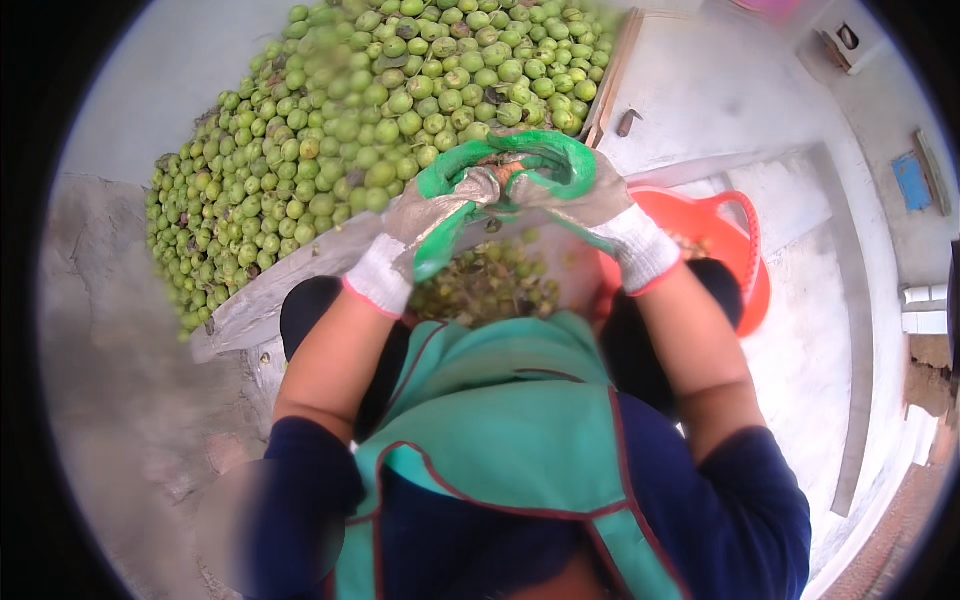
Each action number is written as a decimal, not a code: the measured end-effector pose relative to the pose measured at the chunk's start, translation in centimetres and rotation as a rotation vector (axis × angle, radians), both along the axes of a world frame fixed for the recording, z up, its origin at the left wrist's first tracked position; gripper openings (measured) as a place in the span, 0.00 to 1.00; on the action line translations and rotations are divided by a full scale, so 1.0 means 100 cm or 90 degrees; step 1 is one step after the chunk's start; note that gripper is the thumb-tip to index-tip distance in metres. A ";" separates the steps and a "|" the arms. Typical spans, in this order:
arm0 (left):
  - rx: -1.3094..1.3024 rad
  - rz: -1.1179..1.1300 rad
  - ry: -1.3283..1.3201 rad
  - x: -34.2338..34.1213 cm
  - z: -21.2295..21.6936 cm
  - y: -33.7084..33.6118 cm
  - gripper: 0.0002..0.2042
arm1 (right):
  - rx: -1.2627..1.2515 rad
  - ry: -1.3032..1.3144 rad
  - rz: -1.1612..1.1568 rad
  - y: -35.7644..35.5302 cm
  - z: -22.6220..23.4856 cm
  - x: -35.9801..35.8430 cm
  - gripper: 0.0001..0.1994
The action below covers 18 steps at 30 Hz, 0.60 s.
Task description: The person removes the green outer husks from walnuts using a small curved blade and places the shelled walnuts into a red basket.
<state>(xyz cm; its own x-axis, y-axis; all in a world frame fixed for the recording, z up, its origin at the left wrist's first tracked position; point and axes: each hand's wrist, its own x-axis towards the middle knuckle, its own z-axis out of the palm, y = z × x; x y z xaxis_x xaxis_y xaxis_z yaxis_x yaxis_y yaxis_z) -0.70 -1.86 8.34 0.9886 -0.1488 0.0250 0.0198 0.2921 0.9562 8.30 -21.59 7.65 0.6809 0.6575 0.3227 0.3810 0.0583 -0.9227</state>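
Left hand (440, 215): your gloved fingers are closed on a green fruit (503, 170).
Right hand (575, 195): closed on the same fruit, touching the left.
Fruit pile (380, 110): heaped far left.
Orange basket (725, 235): right.

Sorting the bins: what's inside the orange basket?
The orange basket is mostly hidden behind the right hand and forearm. A few small pale bits show inside near the rim; the rest is covered.

Blue rectangular sign (911, 181) on wall at far right; white box-like fixture (843, 42) top right
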 end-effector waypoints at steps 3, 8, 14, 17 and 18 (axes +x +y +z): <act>-0.148 -0.023 0.025 -0.001 -0.007 0.013 0.25 | -0.035 0.054 0.004 -0.003 0.004 -0.002 0.28; 0.559 0.012 -0.099 -0.006 -0.047 0.059 0.28 | 0.000 0.323 0.032 0.000 0.050 -0.009 0.21; 0.775 -0.074 -0.036 -0.021 -0.046 0.029 0.28 | -0.560 -0.032 -0.152 -0.087 0.024 0.054 0.24; 0.816 -0.166 -0.002 0.005 -0.041 0.024 0.27 | -0.657 -0.010 -0.207 -0.108 0.019 0.075 0.24; 0.849 -0.163 -0.026 0.021 -0.045 0.021 0.27 | -0.644 0.001 -0.224 -0.114 0.014 0.081 0.23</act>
